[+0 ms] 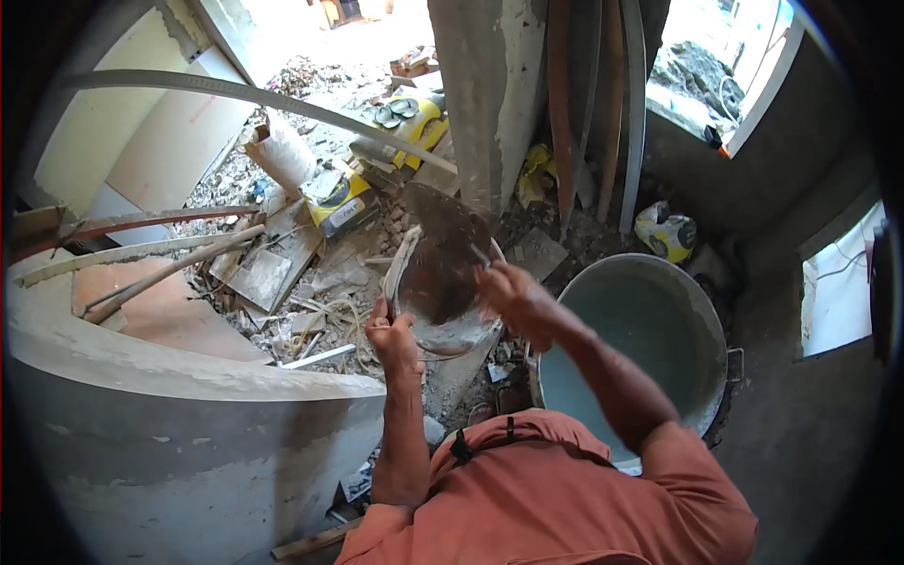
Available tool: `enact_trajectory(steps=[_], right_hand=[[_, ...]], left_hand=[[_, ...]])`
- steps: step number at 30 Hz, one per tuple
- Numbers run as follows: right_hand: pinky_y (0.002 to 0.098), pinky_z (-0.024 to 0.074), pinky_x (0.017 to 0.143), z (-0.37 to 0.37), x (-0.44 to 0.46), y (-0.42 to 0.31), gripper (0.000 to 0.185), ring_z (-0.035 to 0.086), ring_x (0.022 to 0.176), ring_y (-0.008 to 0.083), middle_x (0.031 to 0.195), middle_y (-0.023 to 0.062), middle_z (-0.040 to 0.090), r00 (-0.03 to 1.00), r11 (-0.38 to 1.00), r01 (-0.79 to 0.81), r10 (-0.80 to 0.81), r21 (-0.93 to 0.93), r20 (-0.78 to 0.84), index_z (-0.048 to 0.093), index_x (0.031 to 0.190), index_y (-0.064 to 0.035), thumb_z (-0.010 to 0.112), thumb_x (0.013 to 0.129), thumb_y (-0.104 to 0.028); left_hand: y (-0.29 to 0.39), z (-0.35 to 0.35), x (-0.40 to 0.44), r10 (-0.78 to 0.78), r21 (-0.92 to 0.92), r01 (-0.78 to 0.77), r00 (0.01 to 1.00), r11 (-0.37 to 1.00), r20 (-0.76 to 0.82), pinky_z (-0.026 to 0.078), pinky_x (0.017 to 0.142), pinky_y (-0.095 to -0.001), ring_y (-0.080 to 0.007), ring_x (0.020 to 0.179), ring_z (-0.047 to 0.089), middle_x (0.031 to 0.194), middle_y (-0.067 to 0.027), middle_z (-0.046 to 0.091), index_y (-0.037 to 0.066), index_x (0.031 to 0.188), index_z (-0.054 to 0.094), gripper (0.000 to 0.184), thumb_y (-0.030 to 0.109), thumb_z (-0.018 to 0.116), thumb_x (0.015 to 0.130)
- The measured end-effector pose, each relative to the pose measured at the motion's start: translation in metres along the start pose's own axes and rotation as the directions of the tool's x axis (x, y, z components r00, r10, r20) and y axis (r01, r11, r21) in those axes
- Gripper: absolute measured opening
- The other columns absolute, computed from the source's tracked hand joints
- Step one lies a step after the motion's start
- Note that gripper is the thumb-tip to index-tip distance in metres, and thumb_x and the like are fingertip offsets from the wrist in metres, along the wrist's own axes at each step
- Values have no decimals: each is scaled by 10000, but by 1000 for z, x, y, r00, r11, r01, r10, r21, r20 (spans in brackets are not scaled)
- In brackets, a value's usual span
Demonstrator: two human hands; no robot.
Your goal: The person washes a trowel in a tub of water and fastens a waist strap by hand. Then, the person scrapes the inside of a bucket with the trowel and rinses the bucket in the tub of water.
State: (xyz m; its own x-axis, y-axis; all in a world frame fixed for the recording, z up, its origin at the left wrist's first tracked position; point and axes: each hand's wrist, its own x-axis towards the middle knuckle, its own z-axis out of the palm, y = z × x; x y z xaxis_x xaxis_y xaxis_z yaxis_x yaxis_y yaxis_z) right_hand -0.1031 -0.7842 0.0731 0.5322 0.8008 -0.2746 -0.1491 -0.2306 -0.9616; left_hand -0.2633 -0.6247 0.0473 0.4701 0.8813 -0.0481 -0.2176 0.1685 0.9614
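Note:
My left hand [395, 341] is closed on the near left rim of a pale, dirt-smeared bucket [447, 341], which seems tilted. The bucket's inside looks dark and wet. Over its right side, my right hand [516, 299] is closed around a tool, apparently a trowel [480, 252], with a thin metal shank. A dark, blurred shape at the bucket's far rim may be its blade; I cannot tell for certain. Just right of my right forearm stands a large round metal tub [650, 325] holding cloudy greenish water.
A curved low wall [207, 377] runs along the left, with wooden poles [179, 268] across it. Rubble and yellow bags [337, 202] cover the floor ahead. A concrete pillar [476, 104] and leaning strips [633, 122] stand beyond the bucket.

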Motion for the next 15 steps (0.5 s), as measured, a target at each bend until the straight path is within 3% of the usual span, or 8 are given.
enact_trajectory(steps=[1, 2, 3, 6, 8, 9, 11, 15], right_hand=[[339, 470, 510, -15, 12, 13, 299, 582, 604, 220, 777, 103, 574, 991, 964, 82, -106, -254, -85, 523, 1033, -48, 441, 989, -332], [391, 486, 539, -30, 23, 26, 288, 613, 637, 294, 814, 154, 610, 963, 860, 101, -211, -501, -167, 527, 1042, -36, 455, 980, -307], [453, 499, 580, -42, 25, 35, 275, 633, 684, 376, 871, 212, 640, 915, 659, -48, -272, -750, -298, 531, 1055, -27, 481, 966, -281], [539, 477, 668, -57, -1, 9, 267, 617, 786, 458, 979, 245, 639, 924, 737, -2, -257, -676, -283, 524, 1042, -24, 532, 951, -275], [520, 479, 624, -51, -21, 12, 222, 628, 730, 416, 892, 198, 634, 912, 511, 137, -399, -848, -93, 521, 985, -52, 579, 936, -260], [520, 479, 624, -45, -24, 16, 222, 628, 730, 416, 892, 198, 634, 914, 508, 151, -398, -848, -76, 521, 985, -52, 579, 936, -260], [494, 475, 581, -33, -34, 31, 196, 624, 689, 390, 814, 157, 602, 872, 396, 365, -462, -843, 160, 503, 932, -75, 590, 934, -250], [495, 469, 568, -22, -38, 47, 165, 619, 699, 391, 778, 159, 581, 869, 370, 342, -475, -864, 140, 500, 913, -84, 596, 924, -218]], left_hand=[[0, -2, 1, 27, -114, -30, 999, 993, -32, 447, 799, -257, -159, 893, 603, 1006, -76, 669, -61, 1083, 636, 461, -128, 479, 654], [18, 1, -6, 8, -47, -12, 997, 999, -78, 443, 823, -251, -167, 907, 609, 1022, -87, 672, -50, 1053, 635, 435, -134, 477, 656], [17, -4, -6, 36, -126, -51, 992, 991, -117, 444, 846, -260, -180, 915, 614, 1036, -90, 671, -41, 1064, 631, 445, -138, 475, 658], [19, -30, 10, 68, -215, -109, 980, 970, -189, 443, 870, -274, -187, 923, 615, 1046, -83, 667, -29, 1060, 627, 447, -143, 471, 657], [26, -42, 9, 32, -219, -71, 984, 973, -175, 441, 887, -288, -189, 931, 614, 1043, -78, 663, -22, 1054, 628, 444, -140, 472, 656], [17, -47, 17, 60, -260, -102, 984, 960, -166, 437, 893, -292, -197, 960, 607, 1045, -76, 660, -15, 1051, 630, 443, -135, 479, 651], [5, -55, 25, 41, -282, -106, 973, 953, -227, 433, 930, -307, -213, 1028, 597, 1108, -98, 649, -28, 1108, 613, 493, -135, 484, 645], [13, -62, 21, -34, -367, -41, 980, 929, -195, 421, 986, -323, -233, 1097, 583, 1188, -126, 625, -49, 1188, 579, 557, -135, 492, 645]])
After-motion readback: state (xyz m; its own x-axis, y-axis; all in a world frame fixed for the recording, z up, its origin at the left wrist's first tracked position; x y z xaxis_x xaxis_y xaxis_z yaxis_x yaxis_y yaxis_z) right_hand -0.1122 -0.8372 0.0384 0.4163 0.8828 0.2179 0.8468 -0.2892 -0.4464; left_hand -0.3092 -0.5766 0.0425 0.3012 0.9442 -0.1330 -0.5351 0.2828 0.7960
